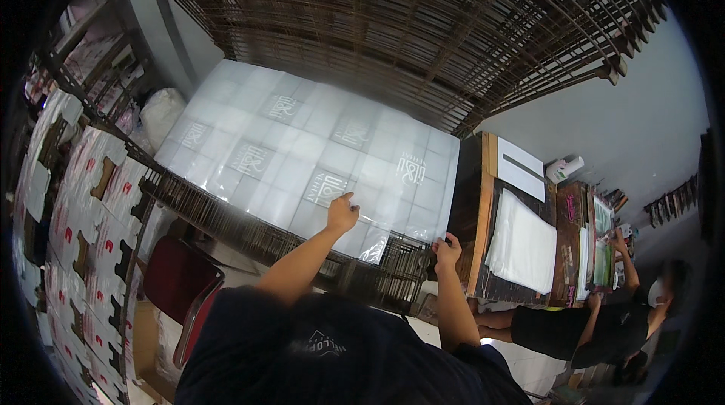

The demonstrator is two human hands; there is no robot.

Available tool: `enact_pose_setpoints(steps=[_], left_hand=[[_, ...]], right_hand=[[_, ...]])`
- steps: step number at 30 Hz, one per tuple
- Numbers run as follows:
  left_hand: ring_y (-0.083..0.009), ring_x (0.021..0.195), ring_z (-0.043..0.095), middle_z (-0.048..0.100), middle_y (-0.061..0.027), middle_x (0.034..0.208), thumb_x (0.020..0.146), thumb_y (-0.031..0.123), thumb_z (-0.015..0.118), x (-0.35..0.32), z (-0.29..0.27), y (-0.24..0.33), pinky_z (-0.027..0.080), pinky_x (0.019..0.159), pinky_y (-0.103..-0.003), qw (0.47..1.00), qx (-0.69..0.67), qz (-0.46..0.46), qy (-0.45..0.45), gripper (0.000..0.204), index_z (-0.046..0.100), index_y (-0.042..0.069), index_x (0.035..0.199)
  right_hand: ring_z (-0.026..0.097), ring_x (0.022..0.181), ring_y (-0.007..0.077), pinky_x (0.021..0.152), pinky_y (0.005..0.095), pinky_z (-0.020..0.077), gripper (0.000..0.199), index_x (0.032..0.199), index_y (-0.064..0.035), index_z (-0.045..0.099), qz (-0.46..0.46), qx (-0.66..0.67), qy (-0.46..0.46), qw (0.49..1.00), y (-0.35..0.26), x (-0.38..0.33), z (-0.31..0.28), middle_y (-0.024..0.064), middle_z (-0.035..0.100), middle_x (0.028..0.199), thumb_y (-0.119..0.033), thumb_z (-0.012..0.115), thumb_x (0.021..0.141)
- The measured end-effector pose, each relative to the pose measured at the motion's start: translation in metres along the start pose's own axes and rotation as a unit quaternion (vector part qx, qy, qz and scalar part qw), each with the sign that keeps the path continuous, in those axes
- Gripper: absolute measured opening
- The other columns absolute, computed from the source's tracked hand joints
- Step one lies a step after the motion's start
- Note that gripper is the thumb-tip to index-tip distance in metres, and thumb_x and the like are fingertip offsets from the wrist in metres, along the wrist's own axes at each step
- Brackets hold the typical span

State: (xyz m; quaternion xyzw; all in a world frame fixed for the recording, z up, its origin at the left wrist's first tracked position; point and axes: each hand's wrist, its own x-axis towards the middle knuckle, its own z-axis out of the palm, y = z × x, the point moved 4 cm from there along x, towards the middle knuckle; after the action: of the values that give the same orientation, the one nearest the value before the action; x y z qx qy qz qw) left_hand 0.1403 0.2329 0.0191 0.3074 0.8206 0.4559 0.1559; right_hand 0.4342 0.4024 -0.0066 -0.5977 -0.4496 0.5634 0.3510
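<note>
Sheeting [302, 156] of translucent plastic with white prints [411, 171], spread flat over a wire drying rack [355, 278], beneath a half-open, pointing left hand [343, 214] with nothing visibly held. At the near right corner, a right hand [448, 251] with bent fingers; cannot tell whether gripping. Beyond, raised wire shelves [340, 23]; to the right, a wooden table [481, 227] bearing a stack of white sheets [522, 242], and a co-worker [608, 329].

A brown metal wire rack [404, 270] carries broad, translucent plastic sheeting with white printed designs [311, 154], lying flat.
</note>
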Motion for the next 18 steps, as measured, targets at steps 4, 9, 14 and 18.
enact_pose_setpoints(steps=[4,9,14,18], left_hand=[[-0.031,0.077,0.061,0.062,-0.0187,0.079,0.07,0.009,0.064,0.003,-0.001,-0.001,0.049,0.07,-0.039,1.0,0.013,-0.001,0.001,0.041,0.057,-0.004,0.108],[-0.0311,0.08,0.061,0.062,-0.0193,0.083,0.07,0.011,0.065,0.004,-0.004,0.004,0.049,0.072,-0.039,1.0,0.026,0.0,-0.01,0.041,0.057,-0.003,0.108],[-0.032,0.079,0.06,0.061,-0.0198,0.084,0.07,0.01,0.066,0.003,-0.001,-0.002,0.05,0.072,-0.039,1.0,0.027,0.004,-0.009,0.042,0.057,-0.003,0.108],[-0.0325,0.08,0.06,0.059,-0.0196,0.087,0.069,0.01,0.066,0.001,-0.001,-0.002,0.049,0.073,-0.039,0.999,0.04,0.011,-0.011,0.043,0.056,-0.002,0.109]], right_hand=[[0.057,0.061,0.0142,0.053,0.0244,0.0481,0.024,0.103,-0.0001,0.052,-0.007,-0.008,0.001,1.0,-0.003,-0.002,0.003,0.0067,0.056,0.073,0.004,0.057,0.079],[0.058,0.061,0.0146,0.054,0.0245,0.0484,0.025,0.103,0.0005,0.053,-0.025,-0.008,0.002,1.0,0.005,0.006,0.002,0.0071,0.057,0.074,0.004,0.056,0.079],[0.058,0.061,0.0146,0.054,0.0245,0.0485,0.025,0.103,0.0,0.053,-0.013,-0.015,0.003,1.0,0.003,0.007,0.001,0.0075,0.057,0.074,0.004,0.056,0.078],[0.057,0.061,0.0146,0.054,0.0242,0.0486,0.024,0.101,-0.0001,0.053,-0.017,-0.008,0.012,1.0,0.007,0.01,-0.003,0.0075,0.057,0.074,0.005,0.055,0.078]])
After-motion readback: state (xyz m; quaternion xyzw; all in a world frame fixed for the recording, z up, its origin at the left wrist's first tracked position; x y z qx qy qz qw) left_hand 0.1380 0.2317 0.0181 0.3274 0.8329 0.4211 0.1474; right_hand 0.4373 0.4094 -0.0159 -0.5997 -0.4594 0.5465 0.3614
